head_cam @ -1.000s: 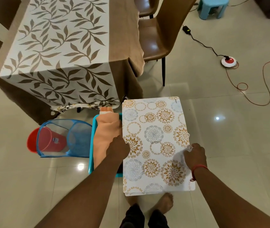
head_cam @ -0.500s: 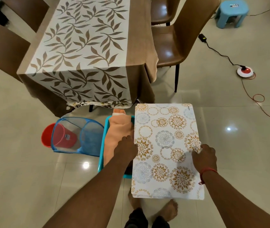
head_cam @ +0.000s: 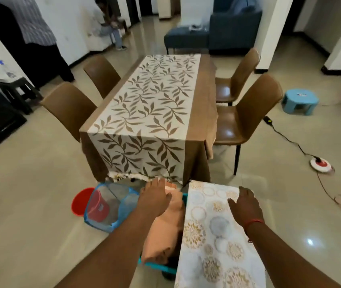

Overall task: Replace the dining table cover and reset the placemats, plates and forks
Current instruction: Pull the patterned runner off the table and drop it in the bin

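The dining table carries a brown cloth with a white leaf-patterned cover (head_cam: 150,113) hanging over its near end. In front of it on the floor a teal basket (head_cam: 157,267) holds a folded peach cloth (head_cam: 165,229). A white placemat (head_cam: 213,242) with gold and grey circles lies over the basket's right side. My left hand (head_cam: 155,197) hovers flat over the far end of the peach cloth, fingers straight. My right hand (head_cam: 245,206) rests palm down on the placemat's far right part, fingers relaxed. No plates or forks are in view.
Brown chairs stand on both sides of the table, the nearest at the right (head_cam: 246,121). A blue mesh hamper (head_cam: 111,206) and a red bucket (head_cam: 82,201) sit left of the basket. A cable and round socket (head_cam: 320,164) lie on the floor at right, with a blue stool (head_cam: 299,101) beyond.
The view has tilted up to take in the whole table. Both hands have let go of the placemat's edges; the left moved over the peach cloth, the right lies on top of the placemat.
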